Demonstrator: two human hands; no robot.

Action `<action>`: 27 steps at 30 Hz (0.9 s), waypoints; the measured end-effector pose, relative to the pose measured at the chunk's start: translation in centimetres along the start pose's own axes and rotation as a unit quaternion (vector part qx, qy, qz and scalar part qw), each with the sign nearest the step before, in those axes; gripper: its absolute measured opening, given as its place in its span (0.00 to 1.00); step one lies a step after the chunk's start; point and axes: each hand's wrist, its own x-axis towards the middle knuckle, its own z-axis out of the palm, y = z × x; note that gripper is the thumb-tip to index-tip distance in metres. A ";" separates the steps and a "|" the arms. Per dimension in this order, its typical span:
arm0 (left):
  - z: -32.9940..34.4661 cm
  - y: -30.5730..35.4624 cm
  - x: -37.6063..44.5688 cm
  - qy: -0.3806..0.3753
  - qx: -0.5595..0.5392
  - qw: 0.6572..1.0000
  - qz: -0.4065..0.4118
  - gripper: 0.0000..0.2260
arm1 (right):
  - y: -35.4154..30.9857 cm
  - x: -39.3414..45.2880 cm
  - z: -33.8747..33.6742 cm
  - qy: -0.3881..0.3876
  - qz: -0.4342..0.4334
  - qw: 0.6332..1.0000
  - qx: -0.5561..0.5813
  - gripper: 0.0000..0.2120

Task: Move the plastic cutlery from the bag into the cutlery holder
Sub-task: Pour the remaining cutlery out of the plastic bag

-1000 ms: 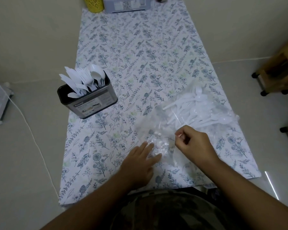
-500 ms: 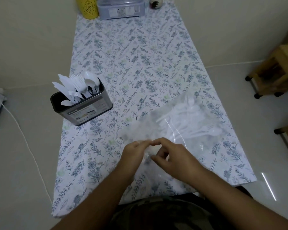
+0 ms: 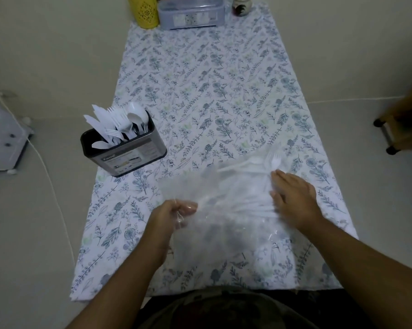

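Forearms reach in from the near edge of the table (image 3: 224,79), which is covered by a floral cloth. The left hand (image 3: 174,212) sits closest, its fingers (image 3: 188,206) curled and pinching a gathered fold of the clear plastic bag (image 3: 224,224) at the bag's left side. The bag lies flat on the cloth between the two hands, crumpled and see-through. The right hand (image 3: 292,198) lies on top of the bag's right part, fingers straight and together, pressing down over the white plastic cutlery (image 3: 247,203) bunched inside; it holds nothing. Whether the bag's mouth is open cannot be told from this view.

Just beyond the right hand, a few handles and a fork head of that cutlery point away toward the far right, under or at the edge of the plastic.

Farther off on the left, near the table's left edge, stands the cutlery holder (image 3: 129,153), a dark metal tin with a printed label. It already carries white knives, forks and spoons upright, so part of the job looks done. A good handful remains in the bag, well apart from the holder, so the transfer seems roughly midway, with another batch yet to be drawn out and carried across.

At the far end stand a yellow container (image 3: 144,11), a lidded plastic box (image 3: 190,15) and a small jar (image 3: 240,7).
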 end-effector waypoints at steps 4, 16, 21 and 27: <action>-0.3 -1.2 0.6 0.115 0.121 0.986 0.011 0.08 | 0.0 0.5 0.7 0.096 0.002 0.992 0.085 0.14; -0.5 -2.3 2.2 0.183 0.097 0.978 -0.002 0.06 | 0.0 1.1 0.6 0.107 0.068 0.978 0.168 0.15; -0.2 -2.4 2.3 0.191 0.090 0.977 0.017 0.07 | -0.5 0.7 0.1 0.112 0.062 0.979 0.160 0.04; -0.5 -2.6 2.9 0.202 0.091 0.975 0.006 0.08 | -3.3 -0.6 -3.3 0.218 -0.006 0.965 0.143 0.04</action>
